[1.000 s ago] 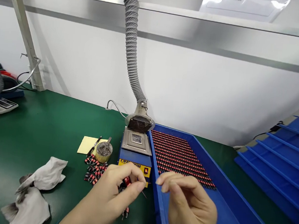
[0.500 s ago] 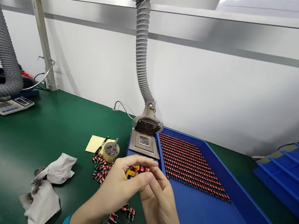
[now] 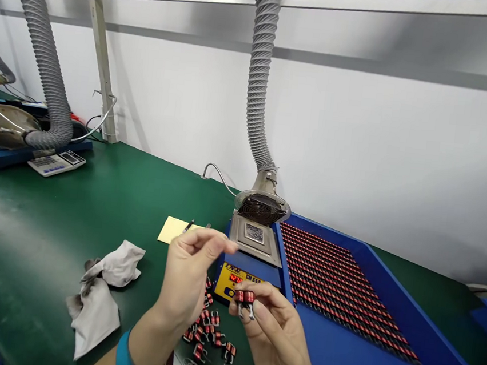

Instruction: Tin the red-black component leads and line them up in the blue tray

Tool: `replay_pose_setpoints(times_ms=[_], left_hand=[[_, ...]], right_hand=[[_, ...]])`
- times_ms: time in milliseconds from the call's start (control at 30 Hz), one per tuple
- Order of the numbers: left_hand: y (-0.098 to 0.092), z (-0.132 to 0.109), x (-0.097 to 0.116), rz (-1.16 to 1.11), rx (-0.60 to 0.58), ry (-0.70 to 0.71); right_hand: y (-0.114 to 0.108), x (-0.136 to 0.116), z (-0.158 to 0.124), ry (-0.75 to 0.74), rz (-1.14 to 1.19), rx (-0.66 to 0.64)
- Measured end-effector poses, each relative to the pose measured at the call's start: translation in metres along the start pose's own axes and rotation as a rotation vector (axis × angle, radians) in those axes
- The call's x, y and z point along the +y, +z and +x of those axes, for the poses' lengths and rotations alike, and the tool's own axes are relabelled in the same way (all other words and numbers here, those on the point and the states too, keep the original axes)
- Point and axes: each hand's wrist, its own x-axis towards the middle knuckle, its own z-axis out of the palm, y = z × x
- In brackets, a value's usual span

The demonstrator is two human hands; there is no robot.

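Observation:
My right hand [image 3: 276, 335] pinches a small red-and-black wound coil [image 3: 245, 297] with bare wire legs pointing down. Higher up and to the left, my left hand [image 3: 190, 269] is closed in a pinch, thumb against fingers, apart from the coil. Whatever may be between its fingertips is too small to make out. Behind both hands stands a solder pot [image 3: 226, 278] with a yellow front panel, a lit red display and a metal top plate [image 3: 240, 237]. Several loose coils [image 3: 207, 328] of the same kind lie on the green table below and between my hands.
A blue tray [image 3: 340, 341] on the right holds rows of coils [image 3: 337, 277]. An extractor hood [image 3: 262, 204] on a grey hose [image 3: 259, 81] hangs over the pot. White gloves [image 3: 100, 301], a yellow notepad [image 3: 172, 230], a pen [image 3: 188, 226] and a calculator [image 3: 58, 163] lie leftward.
My hands, together before, have parted: the left is now up and left, the right lower with the coil in plain sight. The camera view has turned left.

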Motion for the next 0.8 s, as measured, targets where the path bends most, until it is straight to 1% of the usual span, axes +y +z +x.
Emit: replay_pose_setpoints(times_ms=[33,67,100,167,200,233,267,333,433,533,600,633,667,700,733,800], left_hand=[[-0.002,0.002,0.003,0.007,0.005,0.031],[-0.003,0.004,0.006,0.043,-0.028,0.031],[-0.004,0.004,0.008,0.109,-0.095,0.0],[-0.004,0.004,0.011,0.264,-0.286,-0.144],[-0.003,0.002,0.01,0.317,-0.361,-0.223],[-0.001,0.001,0.009,0.342,-0.4,-0.287],[0.001,-0.001,0.007,0.332,-0.398,-0.325],[0.005,-0.004,0.001,0.243,-0.316,-0.322],[0.009,-0.005,-0.006,0.095,-0.197,-0.24],[0.006,-0.003,-0.001,-0.019,-0.068,-0.094],[-0.003,-0.003,0.011,0.02,0.022,0.055],[-0.01,-0.005,0.018,0.104,0.039,0.13],[-0.018,-0.008,0.026,0.232,0.024,0.199],[-0.029,-0.014,0.033,0.394,-0.025,0.26],[-0.041,-0.021,0.038,0.573,-0.104,0.332],[-0.067,-0.042,0.04,0.915,-0.322,0.48]], right_hand=[[0.001,-0.001,0.0,0.016,0.012,0.01],[0.002,-0.002,0.0,0.027,0.027,0.02],[0.002,-0.002,0.001,0.034,0.045,0.028],[0.001,-0.001,0.002,0.034,0.074,0.033],[0.0,-0.001,0.002,0.031,0.084,0.033],[0.0,-0.001,0.003,0.027,0.092,0.033],[0.0,-0.001,0.002,0.022,0.098,0.036],[0.001,-0.001,0.001,0.011,0.108,0.04],[0.003,-0.001,-0.001,-0.008,0.097,0.03],[-0.002,0.0,-0.002,0.004,0.063,-0.014],[-0.01,0.002,-0.001,0.04,0.047,-0.047],[-0.016,0.002,0.0,0.06,0.039,-0.059],[-0.022,0.002,0.002,0.082,0.03,-0.068],[-0.028,0.001,0.003,0.101,0.022,-0.07],[-0.034,0.0,0.005,0.116,0.014,-0.065],[-0.045,-0.007,0.009,0.138,-0.019,-0.042]])
